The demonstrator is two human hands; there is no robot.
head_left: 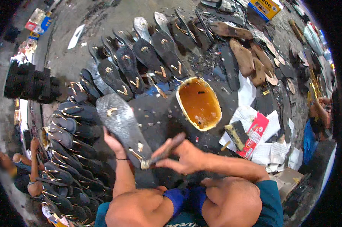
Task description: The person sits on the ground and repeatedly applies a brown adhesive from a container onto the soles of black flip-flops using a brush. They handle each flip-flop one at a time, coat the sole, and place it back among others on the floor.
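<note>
Grey sandal sole (120,125) stands tilted in the left hand (112,142), gripped from behind, while the right hand (184,157) clamps a brush (161,154) against its near end. Beyond sits an amber glue tub (199,104), with rows of dark soles (140,60) farther off.

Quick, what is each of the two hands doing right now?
Left hand: closed, holding the grey sandal sole from below.
Right hand: closed on a brush, tip touching the sole's lower end.
</note>
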